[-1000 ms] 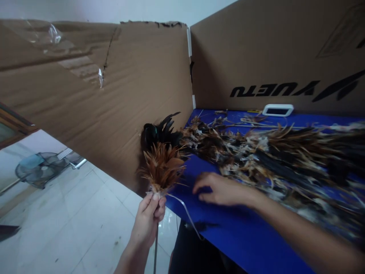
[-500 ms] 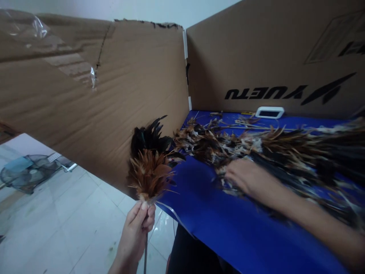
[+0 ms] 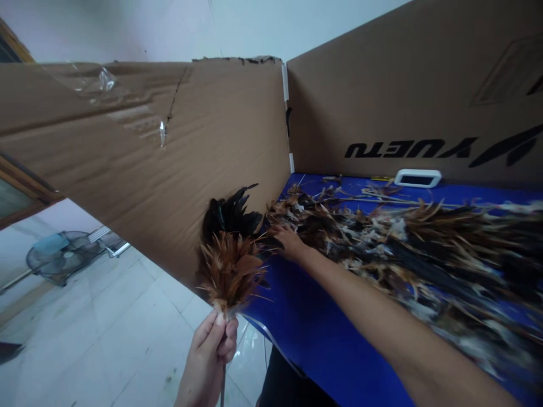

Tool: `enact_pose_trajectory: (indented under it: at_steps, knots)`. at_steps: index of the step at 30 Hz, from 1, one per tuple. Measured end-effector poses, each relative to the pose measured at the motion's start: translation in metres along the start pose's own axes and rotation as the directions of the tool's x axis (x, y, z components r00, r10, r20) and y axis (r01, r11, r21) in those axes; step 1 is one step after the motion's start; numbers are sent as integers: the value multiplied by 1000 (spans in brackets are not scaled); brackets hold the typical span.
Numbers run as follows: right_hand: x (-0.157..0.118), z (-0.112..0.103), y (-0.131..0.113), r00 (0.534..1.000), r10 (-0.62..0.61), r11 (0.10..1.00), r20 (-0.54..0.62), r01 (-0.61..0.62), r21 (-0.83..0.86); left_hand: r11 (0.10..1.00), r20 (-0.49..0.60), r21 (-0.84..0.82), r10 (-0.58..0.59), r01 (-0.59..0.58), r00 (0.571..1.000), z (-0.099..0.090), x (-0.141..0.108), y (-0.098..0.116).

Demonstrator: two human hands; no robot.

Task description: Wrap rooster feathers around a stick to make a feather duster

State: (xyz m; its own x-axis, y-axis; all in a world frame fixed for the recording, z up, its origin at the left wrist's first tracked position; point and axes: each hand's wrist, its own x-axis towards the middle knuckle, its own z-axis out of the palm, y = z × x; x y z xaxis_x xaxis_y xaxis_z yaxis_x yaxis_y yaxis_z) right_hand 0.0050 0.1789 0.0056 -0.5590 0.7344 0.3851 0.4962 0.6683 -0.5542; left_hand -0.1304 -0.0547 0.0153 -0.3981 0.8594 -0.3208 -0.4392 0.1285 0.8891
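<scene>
My left hand is closed around the stick of a feather duster, just under its feathers. The duster stands upright, with dark glossy feathers at the top and reddish-brown ones below. A thin stick comes out beneath the fist. My right hand reaches to the left end of a pile of loose feathers on a blue tabletop, close beside the duster's head. Its fingers are partly hidden by dark feathers and blurred, so I cannot see whether they hold a feather.
Brown cardboard panels wall the table at the left and back. A white-framed device sits against the back panel, beside a small yellow item. On the tiled floor lies a black fan.
My right hand has moved left along the feather pile, toward the duster. My left hand keeps its hold on the duster. The whole view has shifted slightly.
</scene>
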Motion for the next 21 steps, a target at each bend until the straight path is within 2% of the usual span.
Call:
enact_pose_trajectory:
  at_steps: [4,7,9,11,14,21]
  knots:
    - [5,9,7,996,-59,987,69,68,-147,1000,-28,-6,-8,8,1000,-2,-1,-1]
    - [2,0,19,987,-90,961,136,121,-247,1000,9,-2,-19,19,1000,-6,3,-4]
    - [-5,-12,26,984,-77,961,161,117,-252,1000,56,6,-30,30,998,-6,7,-7]
    - [-15,-27,31,982,-39,971,183,80,-224,999,102,14,-37,36,994,-3,12,-11]
    - [-33,-51,39,978,68,988,195,-39,-150,999,133,20,-48,46,990,6,22,-17]
    - [-68,-100,57,967,228,973,115,-221,-70,995,169,79,-80,68,982,28,36,-34]
